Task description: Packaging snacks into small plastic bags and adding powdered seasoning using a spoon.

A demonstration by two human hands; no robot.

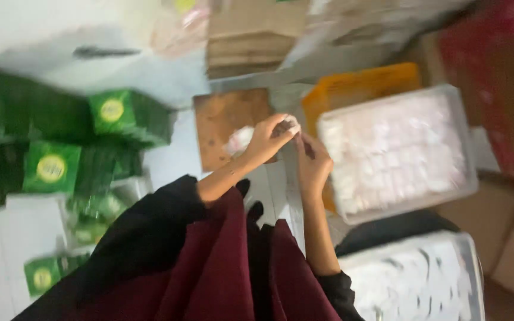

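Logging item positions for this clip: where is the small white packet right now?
In the head view, the small white packet sits near frame centre in the left hand, over the brown board, left of the clear tray of white pieces.

A pale tiled floor is seen carrying everything. At nine o'clock, green boxes with yellow round labels are piled on it, with more toward seven o'clock. Near the centre a brown square board is laid flat. At twelve o'clock, flattened brown cardboard is stacked. At three o'clock a clear tray of pale pieces is set, an orange crate just behind it. A second clear tray is placed at five o'clock.
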